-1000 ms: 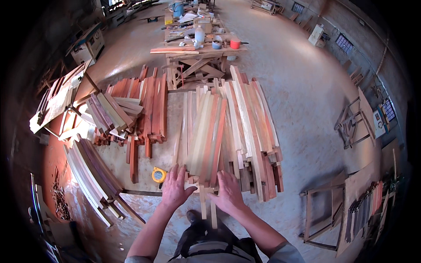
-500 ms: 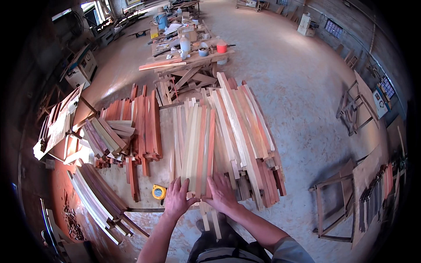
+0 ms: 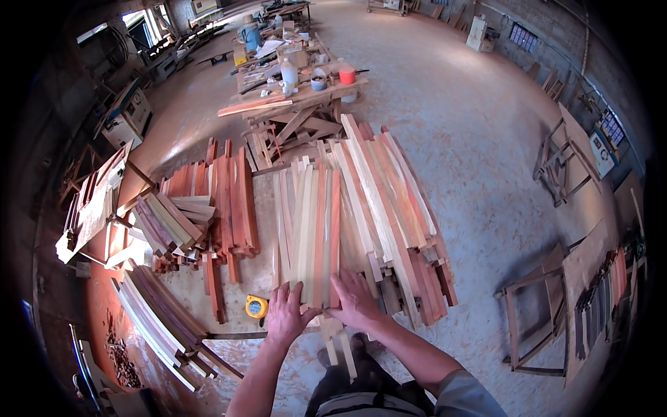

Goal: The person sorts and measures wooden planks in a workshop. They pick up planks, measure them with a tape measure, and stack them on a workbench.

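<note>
A row of long, narrow wooden strips (image 3: pixel 314 236), pale cream, tan and reddish, lies side by side on the bench in front of me, running away from my body. My left hand (image 3: pixel 283 314) holds the near end from the left, its fingers along the outer edge and thumb across the cut ends. From the right, my right hand (image 3: pixel 356 304) grips the same ends, its thumb close to the left one. Just left of my left hand sits a yellow tape measure (image 3: pixel 256 306). Two pale strips (image 3: pixel 340 351) stick out below the ends, over my legs.
Taller stacked strips (image 3: pixel 389 201) lie right of the row, and red-brown strips (image 3: pixel 233 201) to the left. More lengths (image 3: pixel 156 320) rest at the lower left. Beyond stands a cluttered workbench (image 3: pixel 299 94). Wooden frames (image 3: pixel 531 306) stand at the right.
The view has shifted slightly. My hands stay at the near ends of the strips, and the ends look more level with each other.
</note>
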A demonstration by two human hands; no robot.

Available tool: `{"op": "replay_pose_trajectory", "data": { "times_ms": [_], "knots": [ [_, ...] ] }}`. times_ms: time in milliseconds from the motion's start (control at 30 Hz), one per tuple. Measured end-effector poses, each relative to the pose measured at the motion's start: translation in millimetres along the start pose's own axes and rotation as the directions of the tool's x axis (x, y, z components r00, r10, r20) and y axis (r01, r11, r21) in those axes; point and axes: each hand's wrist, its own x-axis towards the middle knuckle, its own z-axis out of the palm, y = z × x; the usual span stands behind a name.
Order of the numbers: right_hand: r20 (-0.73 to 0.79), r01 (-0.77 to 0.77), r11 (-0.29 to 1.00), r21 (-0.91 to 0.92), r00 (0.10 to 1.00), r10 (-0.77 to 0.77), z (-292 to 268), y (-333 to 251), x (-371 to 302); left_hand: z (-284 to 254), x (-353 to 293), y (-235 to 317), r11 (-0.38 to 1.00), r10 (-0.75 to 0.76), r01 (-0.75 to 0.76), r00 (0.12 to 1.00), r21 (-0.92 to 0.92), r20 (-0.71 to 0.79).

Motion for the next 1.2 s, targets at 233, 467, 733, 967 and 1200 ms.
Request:
{"op": "replay_pose_trajectory", "data": {
  "times_ms": [233, 467, 733, 967, 1200],
  "knots": [
    [-0.091, -0.145, 0.866, 0.478, 0.973, 0.213, -1.8, 17.3, 8.8, -0.1, 25.6, 10.9, 0.995, -0.094, 0.091, 0.993, -0.049, -0.067],
    [0.010, -0.362, 0.877, 0.316, 0.926, 0.378, -8.3, 8.8, 31.6, 10.3, 61.2, 7.0, 0.900, -0.425, 0.426, 0.905, -0.092, 0.033],
    [0.129, -0.447, 0.859, 0.252, 0.895, 0.428, -0.2, 4.3, 43.7, 8.0, 71.4, -0.8, 0.868, -0.478, 0.488, 0.871, -0.095, 0.108],
    [0.186, -0.408, 0.822, 0.398, 0.913, 0.363, -4.6, -2.5, -9.1, -7.8, 13.3, 21.4, 0.866, -0.452, 0.464, 0.886, -0.188, 0.104],
    [0.125, -0.340, 0.879, 0.336, 0.940, 0.316, 5.5, -18.5, -68.8, 8.0, -49.7, 28.6, 0.807, -0.498, 0.504, 0.861, -0.308, 0.106]
  ]
}}
